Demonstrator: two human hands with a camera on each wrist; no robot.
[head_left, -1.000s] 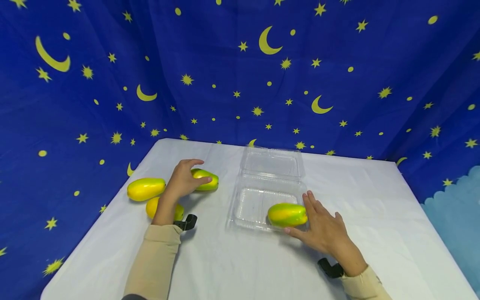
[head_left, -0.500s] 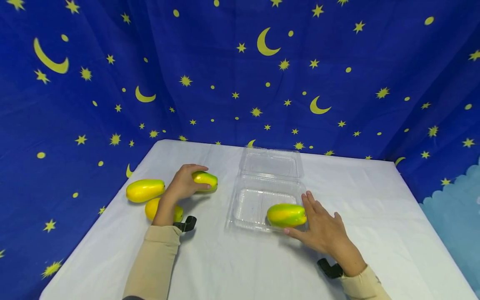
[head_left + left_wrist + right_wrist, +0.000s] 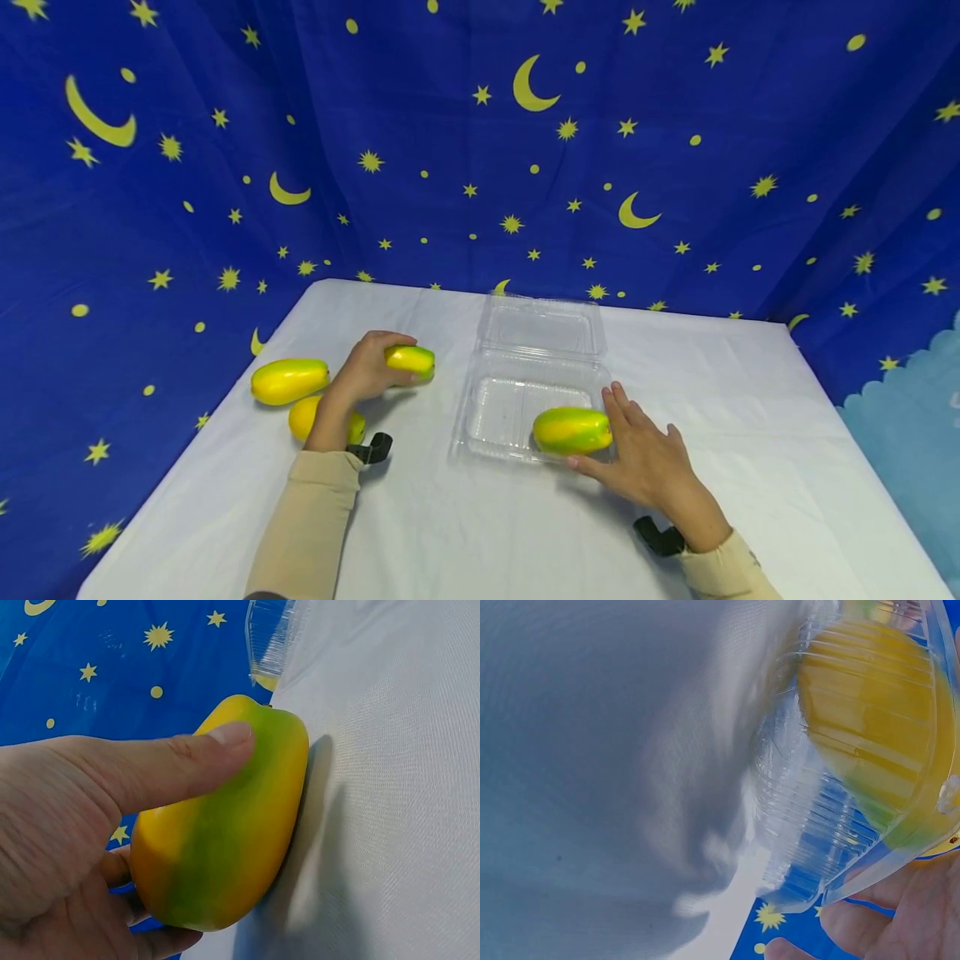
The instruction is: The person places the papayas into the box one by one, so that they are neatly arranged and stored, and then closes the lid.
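Note:
My left hand [image 3: 365, 367] grips a yellow-green mango [image 3: 411, 361] on the table's left side; in the left wrist view the thumb lies across the mango [image 3: 225, 825] with fingers curled beneath. A clear plastic clamshell box [image 3: 501, 410] lies open at the middle, its lid [image 3: 542, 327] folded back. Another mango [image 3: 572, 430] sits in the box's near right corner. My right hand [image 3: 647, 457] rests beside it with straight fingers against the box's right edge. In the right wrist view that mango [image 3: 870, 712] shows through the ribbed box wall [image 3: 810, 817].
Two more mangoes lie left of my left hand, one [image 3: 289, 381] farther out and one [image 3: 306, 416] partly behind my wrist. The white tablecloth [image 3: 487, 533] covers the table. A blue star-and-moon curtain [image 3: 480, 142] hangs behind and at both sides.
My left hand has closed round the mango, the fingers and thumb wrapping it more fully. The right hand and the mango in the box stay where they were.

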